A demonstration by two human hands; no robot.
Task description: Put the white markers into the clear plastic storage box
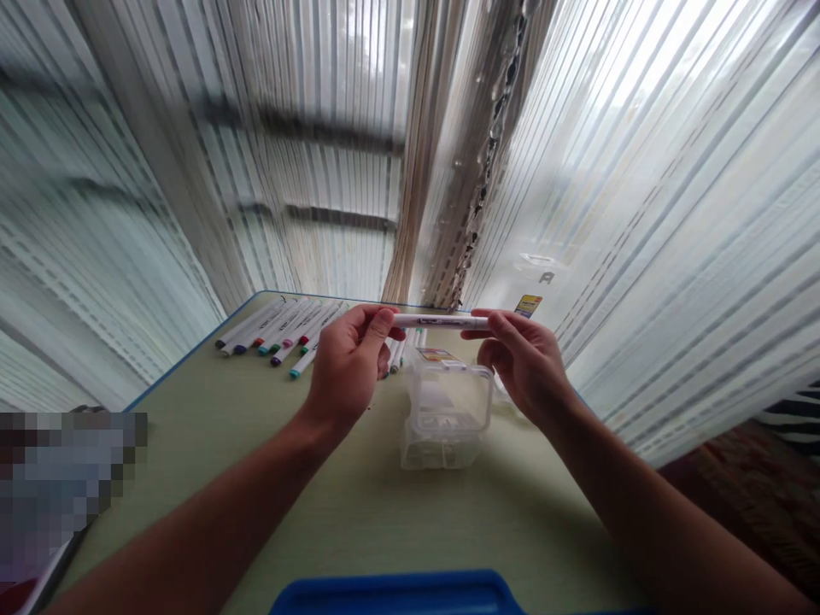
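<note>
A white marker [442, 322] with dark print on its barrel is held level above the table. The fingers and thumb of my left hand [352, 350] pinch one end, and my right hand [525, 359] pinches the other. Both ends of the marker are hidden by my fingers. Just below it stands a clear plastic box [448, 410] with a colourful label. Several white markers [282, 329] with coloured ends lie in a group to the left of my left hand. More markers [401, 352] lie behind the box, partly covered by my left hand.
The pale green table [359, 504] has a blue edge. A blue plastic piece [397, 594] lies at its near edge. Behind my right hand stands a clear container [538, 269] with a yellow label. Striped sheer curtains [320, 171] hang behind the table. A pixelated patch covers the lower left.
</note>
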